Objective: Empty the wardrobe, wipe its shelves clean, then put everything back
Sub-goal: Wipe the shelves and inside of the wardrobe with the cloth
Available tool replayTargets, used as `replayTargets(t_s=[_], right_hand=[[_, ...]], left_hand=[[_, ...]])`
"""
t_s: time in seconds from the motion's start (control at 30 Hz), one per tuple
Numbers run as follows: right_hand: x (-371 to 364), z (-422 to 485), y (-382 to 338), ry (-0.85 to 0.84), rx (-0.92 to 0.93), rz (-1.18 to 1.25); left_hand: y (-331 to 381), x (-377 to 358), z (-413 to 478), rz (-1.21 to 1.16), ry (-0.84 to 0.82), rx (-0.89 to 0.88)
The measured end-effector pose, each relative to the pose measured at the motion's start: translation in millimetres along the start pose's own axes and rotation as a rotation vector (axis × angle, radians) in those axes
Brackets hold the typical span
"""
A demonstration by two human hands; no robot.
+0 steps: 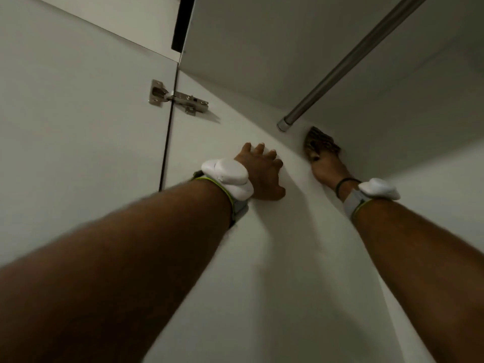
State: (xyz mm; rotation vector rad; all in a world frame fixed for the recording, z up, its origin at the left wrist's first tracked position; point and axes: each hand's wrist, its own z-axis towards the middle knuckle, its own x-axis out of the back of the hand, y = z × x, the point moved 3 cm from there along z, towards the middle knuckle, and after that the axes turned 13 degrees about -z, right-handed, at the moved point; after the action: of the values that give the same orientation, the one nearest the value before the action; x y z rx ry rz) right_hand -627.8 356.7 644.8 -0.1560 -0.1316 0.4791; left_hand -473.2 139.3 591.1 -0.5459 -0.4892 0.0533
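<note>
Fingers (258,150) of left hand (262,174) spread flat on wardrobe side panel (235,258), mid-frame, right of hinge (178,99). Right hand (327,169) presses cloth (320,142) into corner, centre-right under rod (353,58); finger curl hidden, cannot tell. Cloth likely light, soft: bunch it in palm.

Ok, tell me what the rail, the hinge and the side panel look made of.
The rail: a metal tube, with a brushed silvery sheen along it. The hinge: bright metal, probably plated steel, screws visible. The side panel: smooth matt white board, likely laminate; its core is not visible.
</note>
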Motion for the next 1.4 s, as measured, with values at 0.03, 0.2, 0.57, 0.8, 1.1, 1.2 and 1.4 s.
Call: replayTargets(t_s=[0.03,0.2,0.57,0.8,1.1,1.2,1.4], right_hand=[[0.8,0.2,19.3,-0.016,-0.049,-0.001],[10.9,-31.9,-10.6,-0.041,-0.244,0.002],[26.5,-57.6,-257.6,-0.102,0.083,0.291],[35.6,-80.7,-226.1,-0.108,0.317,0.249],[6.4,-74.1,-50.6,-0.017,0.027,0.057],[-0.6,-68.5,13.0,-0.041,-0.139,-0.006],[4.4,-84.4,-42.0,0.001,-0.413,0.061]], left_hand=[[-5.3,6.9,-8.3,0.007,0.000,-0.028],[-26.0,-4.1,-63.0,0.123,0.068,0.019],[-17.1,-12.0,-97.0,0.039,0.278,-0.066],[-30.6,-10.1,-113.7,-0.022,0.187,-0.136],[-40.4,-26.7,-119.6,0.059,0.230,-0.125],[-41.9,-30.0,-118.0,0.051,0.254,-0.124],[-38.4,-21.5,-121.9,0.025,0.238,-0.108]])
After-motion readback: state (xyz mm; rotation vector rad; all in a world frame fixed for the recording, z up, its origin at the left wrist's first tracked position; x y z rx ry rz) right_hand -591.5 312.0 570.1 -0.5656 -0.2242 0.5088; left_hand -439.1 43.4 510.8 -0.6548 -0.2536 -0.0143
